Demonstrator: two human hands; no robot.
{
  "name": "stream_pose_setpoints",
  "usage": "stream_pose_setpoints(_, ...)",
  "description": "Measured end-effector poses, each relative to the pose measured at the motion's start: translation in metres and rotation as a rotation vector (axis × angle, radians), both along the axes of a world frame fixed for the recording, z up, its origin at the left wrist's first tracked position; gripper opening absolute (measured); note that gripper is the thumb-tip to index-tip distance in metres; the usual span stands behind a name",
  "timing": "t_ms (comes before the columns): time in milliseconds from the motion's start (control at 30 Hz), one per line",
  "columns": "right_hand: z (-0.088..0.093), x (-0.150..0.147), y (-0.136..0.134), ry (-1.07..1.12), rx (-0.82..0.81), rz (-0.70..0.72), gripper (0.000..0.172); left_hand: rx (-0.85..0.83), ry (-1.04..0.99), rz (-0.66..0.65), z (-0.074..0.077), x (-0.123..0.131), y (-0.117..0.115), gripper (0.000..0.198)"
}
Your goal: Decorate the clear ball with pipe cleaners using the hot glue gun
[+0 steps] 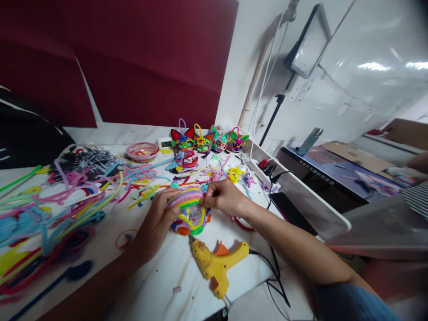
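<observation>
Between my two hands is a small craft piece [189,209] covered in bands of coloured pipe cleaner, pink, purple, yellow and green, with a shiny clear middle and orange and green discs on its lower edge. My left hand [159,218] is closed on its left side, thumb in front. My right hand [222,196] pinches at its upper right edge; whether a separate strip lies between those fingertips is too small to tell. Just below the piece a yellow hot glue gun [214,265] lies on the white table, its nozzle pointing up toward the piece.
Loose pipe cleaners [76,191] cover the table's left side. Several finished animal-head ornaments [202,142] stand along the back wall, near a pink woven bowl [142,151]. A power strip [264,167] and a dark phone-like slab [292,211] lie right; cables hang beside the glue gun.
</observation>
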State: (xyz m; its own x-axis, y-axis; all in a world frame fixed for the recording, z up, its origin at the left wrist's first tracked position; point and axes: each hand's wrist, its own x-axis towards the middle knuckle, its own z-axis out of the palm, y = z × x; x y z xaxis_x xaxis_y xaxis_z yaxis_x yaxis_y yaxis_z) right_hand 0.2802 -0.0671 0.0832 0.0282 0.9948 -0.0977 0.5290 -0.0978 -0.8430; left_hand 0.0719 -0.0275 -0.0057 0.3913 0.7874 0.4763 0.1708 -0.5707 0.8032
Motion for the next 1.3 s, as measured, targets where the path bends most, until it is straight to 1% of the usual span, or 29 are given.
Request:
stream_pose_setpoints(233, 0.001, -0.001, 0.006, 0.077, -0.063, -0.044, 0.026, -0.2, -0.078, 0.015, -0.001, -0.001, 0.005, 0.037)
stream_pose_setpoints(400, -0.001, -0.002, 0.01, 0.14, -0.109, -0.055, 0.032, -0.332, -0.122, -0.019, 0.007, -0.001, 0.005, 0.037)
stream_pose_setpoints(500, 0.001, -0.004, 0.01, 0.17, -0.134, -0.068, 0.035, -0.379, -0.171, -0.042, 0.011, 0.0, 0.006, 0.037)
stream_pose_setpoints(600, 0.003, -0.007, 0.01, 0.185, -0.15, -0.072, 0.037, -0.385, -0.191, -0.041, 0.014, -0.001, 0.01, 0.038)
stream_pose_setpoints(733, 0.005, -0.009, 0.01, 0.185, -0.152, -0.084, 0.038, -0.409, -0.123, 0.004, 0.019, -0.005, 0.014, 0.036)
stream_pose_setpoints(833, 0.005, -0.009, 0.01, 0.183, -0.158, -0.09, 0.038, -0.394, -0.025, 0.036, 0.028, -0.005, 0.016, 0.037)
stream_pose_setpoints(900, 0.005, -0.009, 0.011, 0.183, -0.164, -0.088, 0.037, -0.344, 0.055, 0.055, 0.035, -0.003, 0.016, 0.041)
stream_pose_setpoints(1000, 0.003, -0.009, 0.012, 0.184, -0.167, -0.087, 0.037, -0.216, 0.218, 0.075, 0.047, 0.004, 0.019, 0.049)
stream_pose_setpoints(1100, 0.002, -0.01, 0.012, 0.187, -0.163, -0.087, 0.037, -0.11, 0.355, 0.057, 0.056, 0.01, 0.022, 0.048)
stream_pose_setpoints(1167, 0.002, -0.011, 0.012, 0.193, -0.162, -0.085, 0.037, -0.126, 0.378, 0.046, 0.06, 0.014, 0.023, 0.049)
stream_pose_setpoints(1300, 0.004, -0.011, 0.011, 0.217, -0.175, -0.065, 0.036, -0.247, 0.338, 0.065, 0.064, 0.019, 0.02, 0.046)
